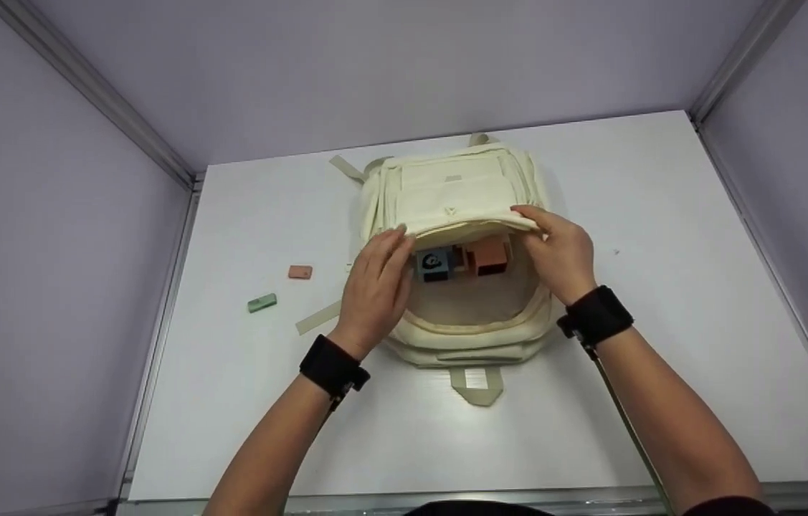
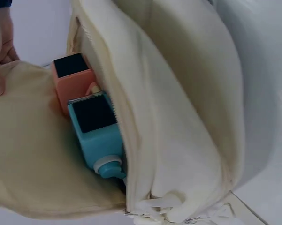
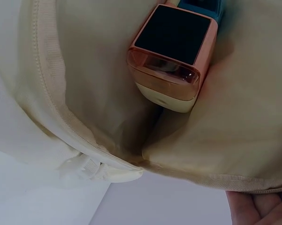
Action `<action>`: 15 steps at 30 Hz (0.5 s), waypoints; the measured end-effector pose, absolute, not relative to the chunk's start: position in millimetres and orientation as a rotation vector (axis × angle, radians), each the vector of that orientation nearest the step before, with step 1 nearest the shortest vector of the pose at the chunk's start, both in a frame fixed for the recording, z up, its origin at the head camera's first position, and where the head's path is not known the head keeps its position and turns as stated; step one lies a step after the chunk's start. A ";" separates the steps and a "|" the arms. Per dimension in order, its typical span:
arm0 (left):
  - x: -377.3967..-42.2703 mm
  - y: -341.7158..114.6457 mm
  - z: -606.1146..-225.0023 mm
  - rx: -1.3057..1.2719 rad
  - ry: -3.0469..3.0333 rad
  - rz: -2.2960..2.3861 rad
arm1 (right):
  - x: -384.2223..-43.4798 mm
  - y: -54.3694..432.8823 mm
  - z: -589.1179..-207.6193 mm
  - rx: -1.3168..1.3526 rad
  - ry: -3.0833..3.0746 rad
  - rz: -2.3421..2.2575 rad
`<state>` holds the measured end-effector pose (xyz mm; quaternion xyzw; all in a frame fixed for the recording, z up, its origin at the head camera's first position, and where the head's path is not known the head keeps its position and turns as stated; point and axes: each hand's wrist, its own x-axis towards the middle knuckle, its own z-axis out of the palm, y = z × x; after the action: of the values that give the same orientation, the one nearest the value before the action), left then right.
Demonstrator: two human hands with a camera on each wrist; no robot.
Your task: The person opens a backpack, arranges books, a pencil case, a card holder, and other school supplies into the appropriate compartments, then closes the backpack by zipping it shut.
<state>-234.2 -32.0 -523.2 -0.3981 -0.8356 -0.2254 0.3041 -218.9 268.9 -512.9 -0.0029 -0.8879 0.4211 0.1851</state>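
Note:
A cream backpack (image 1: 457, 197) lies on the table with its main compartment unzipped, the lifted flap edge facing me. My left hand (image 1: 378, 283) holds the flap's left side, fingertips at the edge; its thumb is hidden. At the right side my right hand (image 1: 561, 251) pinches the same edge between thumb and fingers. Inside sit two boxy objects that look like crank pencil sharpeners, side by side. The blue one (image 2: 96, 133) has a round knob and is nearer my left hand. The orange-pink one (image 3: 171, 56), with a clear drawer, is nearer my right hand.
Left of the backpack lie a small orange block (image 1: 300, 272) and a small green block (image 1: 262, 302) on the white table (image 1: 662, 416). A strap (image 1: 319, 317) sticks out left, and a loop handle (image 1: 477, 394) points toward me. Grey panels enclose the back and sides.

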 end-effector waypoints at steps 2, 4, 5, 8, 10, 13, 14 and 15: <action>-236.0 -30.9 -519.1 -1.032 -2.313 -0.612 | -216.6 270.6 -517.1 0.006 -2.497 1.189; -236.6 -30.5 -518.9 -1.020 -2.366 -0.644 | -213.1 271.0 -522.8 0.048 -2.490 1.183; -236.0 -30.6 -519.5 -1.018 -2.373 -0.662 | -210.8 271.0 -526.1 0.079 -2.484 1.174; -233.0 -31.5 -524.0 -1.039 -2.348 -0.716 | -203.5 271.9 -537.8 0.192 -2.456 1.103; -230.6 -31.8 -527.8 -1.069 -2.330 -0.717 | -197.7 273.2 -546.9 0.266 -2.422 1.039; -226.4 -33.4 -536.8 -1.135 -2.298 -0.662 | -187.9 274.7 -560.9 0.367 -2.394 0.926; -224.7 -35.0 -540.7 -1.157 -2.296 -0.638 | -184.7 274.3 -566.1 0.395 -2.389 0.896; -223.0 -36.6 -544.6 -1.177 -2.296 -0.618 | -181.5 274.0 -571.9 0.422 -2.384 0.874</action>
<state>-223.0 -36.6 -544.6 -0.4305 -0.8397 -0.2259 0.2418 -181.5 274.0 -571.9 0.1575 -0.8891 0.3259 0.2800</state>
